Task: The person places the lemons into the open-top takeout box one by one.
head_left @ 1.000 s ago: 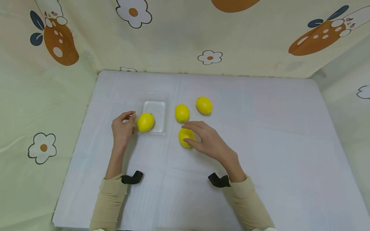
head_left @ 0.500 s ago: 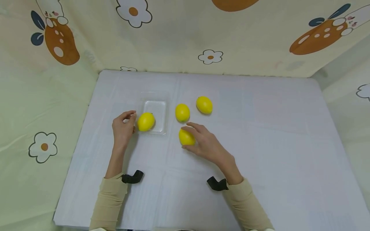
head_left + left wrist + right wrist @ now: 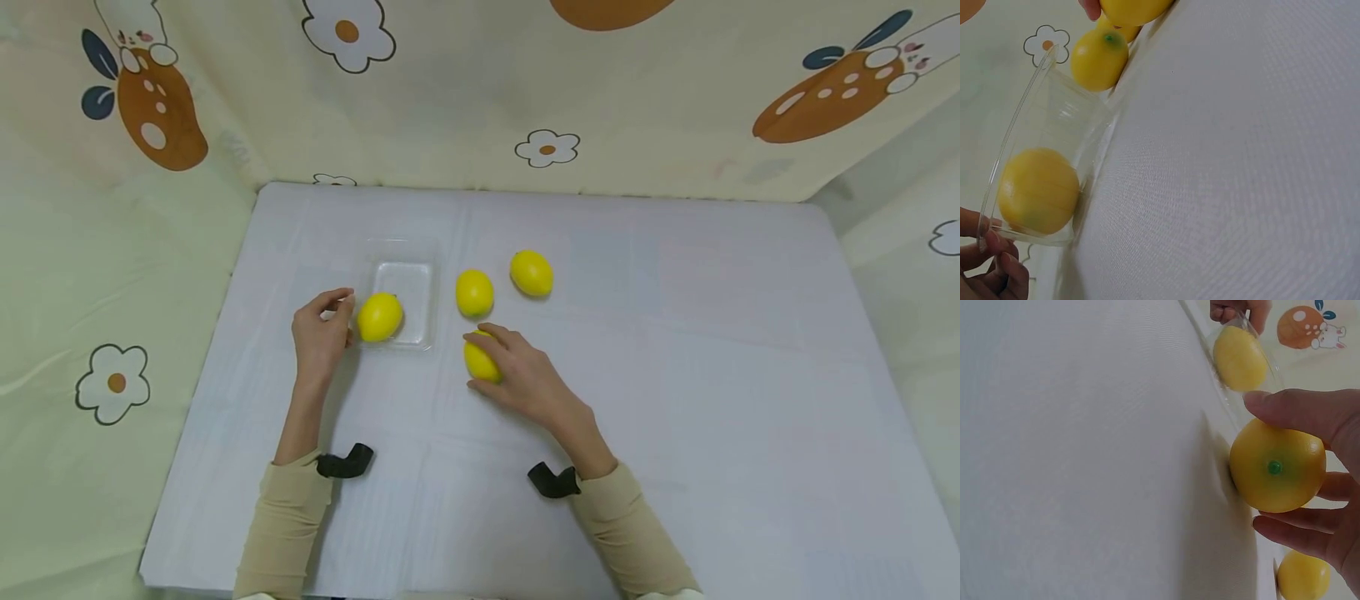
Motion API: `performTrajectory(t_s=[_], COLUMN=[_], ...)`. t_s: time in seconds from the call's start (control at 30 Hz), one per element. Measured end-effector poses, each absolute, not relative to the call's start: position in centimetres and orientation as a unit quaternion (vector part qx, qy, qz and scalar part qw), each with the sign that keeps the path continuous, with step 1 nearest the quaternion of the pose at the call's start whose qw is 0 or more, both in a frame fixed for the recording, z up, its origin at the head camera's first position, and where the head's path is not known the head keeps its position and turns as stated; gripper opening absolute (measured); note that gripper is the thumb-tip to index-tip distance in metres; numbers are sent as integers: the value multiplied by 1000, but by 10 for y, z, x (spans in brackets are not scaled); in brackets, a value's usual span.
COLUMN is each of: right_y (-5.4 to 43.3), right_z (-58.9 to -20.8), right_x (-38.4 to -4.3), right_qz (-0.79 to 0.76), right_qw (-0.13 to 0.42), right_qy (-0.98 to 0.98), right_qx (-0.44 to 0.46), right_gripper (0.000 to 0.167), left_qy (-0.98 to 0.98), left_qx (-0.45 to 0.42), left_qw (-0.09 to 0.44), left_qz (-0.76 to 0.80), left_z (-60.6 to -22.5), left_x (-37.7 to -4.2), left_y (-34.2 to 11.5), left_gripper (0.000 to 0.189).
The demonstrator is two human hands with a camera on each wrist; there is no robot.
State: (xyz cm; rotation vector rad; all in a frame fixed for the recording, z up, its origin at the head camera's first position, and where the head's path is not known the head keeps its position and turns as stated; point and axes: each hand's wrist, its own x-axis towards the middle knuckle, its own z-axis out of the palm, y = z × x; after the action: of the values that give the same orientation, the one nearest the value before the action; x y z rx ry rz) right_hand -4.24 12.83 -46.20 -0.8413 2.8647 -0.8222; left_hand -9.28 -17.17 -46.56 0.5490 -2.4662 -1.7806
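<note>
With thumb and fingertips, my left hand [image 3: 318, 337] pinches the rim of a clear plastic box [image 3: 411, 279], as the left wrist view shows at the box's wall [image 3: 1063, 103]. Inside the box, near the left hand, lies one yellow lemon [image 3: 380, 317]. To the right of the box, my right hand [image 3: 531, 379] grips a second lemon [image 3: 480, 360]. In the right wrist view the thumb is on one side of this lemon [image 3: 1275, 472] and the fingers are on the other, its green stem tip facing the camera. The palm hides part of it in the head view.
Two more lemons lie beyond the right hand, one [image 3: 475, 293] close to the box and another [image 3: 532, 273] farther right. A white cloth [image 3: 712, 375] covers the table. Patterned curtains [image 3: 450, 100] enclose its back and sides.
My right hand has moved slightly left and its thumb and fingers have closed in around the lemon. The left hand stays at the box rim.
</note>
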Motion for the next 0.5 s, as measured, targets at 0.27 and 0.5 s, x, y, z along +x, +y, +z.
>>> performTrajectory(t_s=[0.27, 0.5], right_y=[125, 126], right_z=[-463, -464], right_x=[-42, -41], right_qz=[-265, -272], right_qw=[18, 19], right_qy=[925, 924], right_qx=[-271, -268], right_gripper=[58, 57], left_qy=[-800, -802], left_qx=[176, 177], left_qw=[34, 33], left_qz=[-573, -570], left_z=[-466, -468], left_x=[-93, -94], left_y=[-172, -173], left_gripper=[30, 30])
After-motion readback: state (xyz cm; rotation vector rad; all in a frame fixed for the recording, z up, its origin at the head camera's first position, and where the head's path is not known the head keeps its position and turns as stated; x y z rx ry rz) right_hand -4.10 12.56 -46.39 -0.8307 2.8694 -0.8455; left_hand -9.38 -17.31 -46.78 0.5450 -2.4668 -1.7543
